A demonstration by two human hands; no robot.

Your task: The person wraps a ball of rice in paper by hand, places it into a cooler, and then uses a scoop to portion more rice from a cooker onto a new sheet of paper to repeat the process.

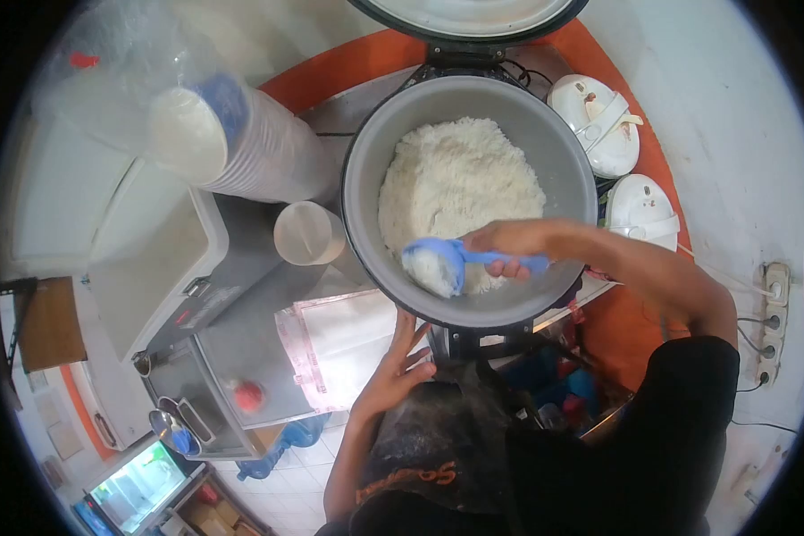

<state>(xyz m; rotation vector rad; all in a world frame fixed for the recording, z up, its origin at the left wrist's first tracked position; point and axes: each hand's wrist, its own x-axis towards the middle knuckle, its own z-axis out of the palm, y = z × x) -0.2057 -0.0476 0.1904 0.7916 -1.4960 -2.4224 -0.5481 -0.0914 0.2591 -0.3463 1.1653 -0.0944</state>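
Observation:
White rice (460, 179) lies in a large round grey pot (565, 170) with its lid (473, 16) raised. My right hand (509, 246) is wrapped round the handle of a blue scoop (456, 255), over the near part of the pot. Some rice sits in the scoop's bowl. Just outside the pot's near left rim is my left hand (400, 366), empty, with its fingers apart and the fingertips close to the rim. White paper sheets (348, 335) with a pink printed edge lie left of that hand.
Left of the pot are an empty-looking clear cup (305, 234) and a stack of white tubs (268, 147) in plastic. A grey cool box (223, 259) stands farther left. Two white appliances (603, 125) are at the right, with a power strip (774, 322) on the wall.

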